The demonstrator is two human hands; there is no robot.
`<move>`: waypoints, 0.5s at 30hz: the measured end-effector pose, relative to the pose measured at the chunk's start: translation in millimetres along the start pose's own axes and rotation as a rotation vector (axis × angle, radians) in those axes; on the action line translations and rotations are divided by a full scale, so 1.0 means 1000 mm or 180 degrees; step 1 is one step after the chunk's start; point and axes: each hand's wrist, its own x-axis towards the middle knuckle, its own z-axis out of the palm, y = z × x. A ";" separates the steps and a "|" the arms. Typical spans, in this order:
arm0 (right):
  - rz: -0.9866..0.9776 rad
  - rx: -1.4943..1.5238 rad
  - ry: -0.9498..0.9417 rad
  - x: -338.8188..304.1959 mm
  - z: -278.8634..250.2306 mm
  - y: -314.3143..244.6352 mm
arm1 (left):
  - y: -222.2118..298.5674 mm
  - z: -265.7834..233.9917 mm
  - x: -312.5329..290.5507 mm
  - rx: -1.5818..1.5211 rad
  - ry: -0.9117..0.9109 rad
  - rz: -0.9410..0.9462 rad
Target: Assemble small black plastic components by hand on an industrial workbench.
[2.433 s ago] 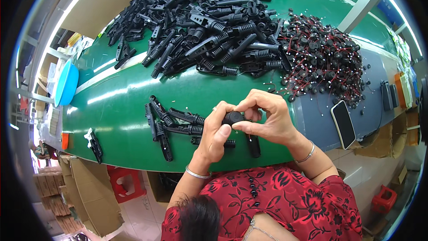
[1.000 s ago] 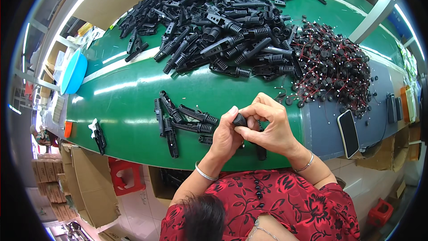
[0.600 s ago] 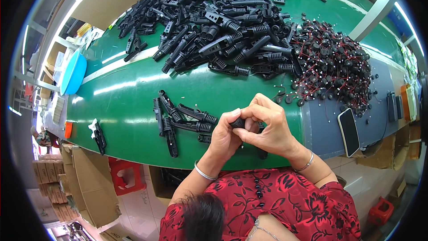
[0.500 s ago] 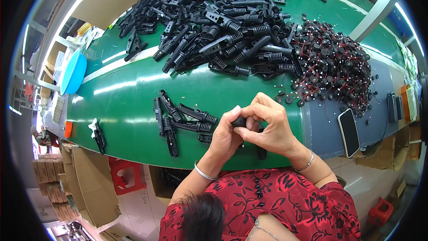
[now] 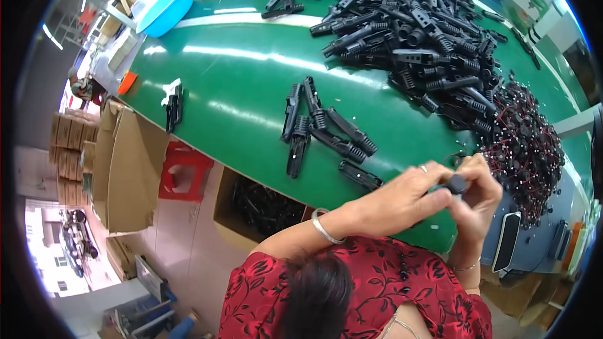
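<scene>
A black plastic part with a round, dark end (image 5: 456, 183) sits between my two hands, near the table's front edge. My left hand (image 5: 402, 199) is closed around it from the left, thumb along its side. From the right my right hand (image 5: 478, 196) grips it with bent fingers, slightly blurred; most of the part is hidden. Left of the hands, several black plastic housings (image 5: 342, 145) with ribbed ends lie loosely grouped on the green table (image 5: 232, 132). One more housing (image 5: 360, 176) lies closest to my left hand.
Behind stands a large heap of black housings (image 5: 414, 31). To its right lies a pile of small round black components with red wires (image 5: 524, 150). A phone (image 5: 506, 242) rests on the grey surface. Blue basin (image 5: 166, 10) stands far left; below the edge are a carton (image 5: 229, 220) and red stool (image 5: 179, 183).
The view has swung, so the table and heaps appear shifted and tilted. Both hands still hold the black part, whose round end now faces the view; my fingers have changed position around it.
</scene>
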 end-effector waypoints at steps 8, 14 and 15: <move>0.1192 -0.0972 -0.0205 0.006 0.019 0.041 | -0.024 -0.123 -0.072 0.4130 0.0933 -0.0169; 0.0538 -0.2223 -0.0473 0.008 0.029 0.049 | -0.049 -0.134 -0.087 0.4164 0.0958 0.0387; 0.0516 -0.2240 -0.0500 0.007 0.026 0.048 | -0.050 -0.132 -0.091 0.4206 0.1002 0.0430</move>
